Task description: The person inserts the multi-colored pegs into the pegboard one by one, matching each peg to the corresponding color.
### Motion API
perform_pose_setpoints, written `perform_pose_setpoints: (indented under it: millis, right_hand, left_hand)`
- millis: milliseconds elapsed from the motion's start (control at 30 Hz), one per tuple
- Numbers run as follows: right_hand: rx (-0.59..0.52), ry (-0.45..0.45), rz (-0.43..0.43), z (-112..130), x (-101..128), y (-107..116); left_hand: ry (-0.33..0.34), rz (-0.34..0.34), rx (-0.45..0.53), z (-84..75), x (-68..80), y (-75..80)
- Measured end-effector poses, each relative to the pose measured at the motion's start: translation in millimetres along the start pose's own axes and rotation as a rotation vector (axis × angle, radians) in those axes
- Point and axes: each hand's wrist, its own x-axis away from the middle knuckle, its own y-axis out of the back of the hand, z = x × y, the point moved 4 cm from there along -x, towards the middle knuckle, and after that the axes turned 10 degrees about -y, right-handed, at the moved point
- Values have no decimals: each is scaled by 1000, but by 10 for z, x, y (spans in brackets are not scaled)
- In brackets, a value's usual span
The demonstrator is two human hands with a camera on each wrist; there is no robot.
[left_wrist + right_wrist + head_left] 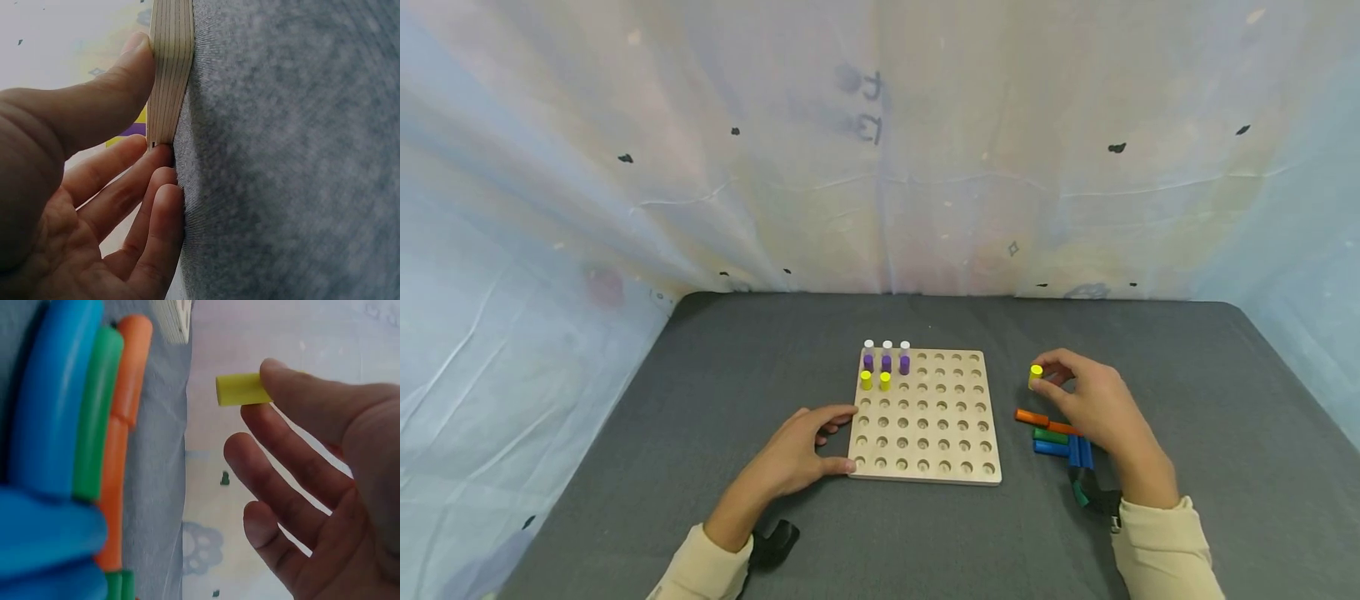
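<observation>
A square wooden pegboard (932, 417) lies on the table with rows of round holes. At its far left stand white pegs (887, 345), purple pegs (886, 364) and two yellow pegs (876, 381). My left hand (793, 450) rests against the board's left edge, thumb at the near corner and fingers farther up; the left wrist view shows the fingertips against the layered side. To the right of the board, my right hand (1093, 404) holds another yellow peg (240, 390) between thumb and index finger, above the table, its other fingers loosely bent.
Below the right hand lie orange pegs (1032, 417), a green peg (1049, 436) and several blue pegs (1050, 448), close together. A black wrist strap piece (777, 543) shows by the left sleeve. Pale printed cloth (880, 167) hangs behind the dark grey table (737, 358).
</observation>
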Motion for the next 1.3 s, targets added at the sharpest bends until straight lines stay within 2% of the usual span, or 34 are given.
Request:
perform_pose_setpoints:
  millis: [367, 700, 800, 1067, 1300]
  right_hand:
    - [-37, 102, 2, 235, 19, -101]
    - [-93, 162, 20, 732, 82, -291]
    - [-106, 157, 23, 874, 93, -344]
    - [-179, 108, 110, 1210, 135, -614]
    - [-182, 81, 96, 1356, 14, -739]
  left_hand:
    - [-16, -1, -10, -13, 15, 15]
    - [10, 6, -23, 15, 25, 19]
    - [6, 10, -13, -3, 2, 9]
    - [9, 8, -13, -3, 11, 12]
    - [-12, 2, -23, -9, 17, 17]
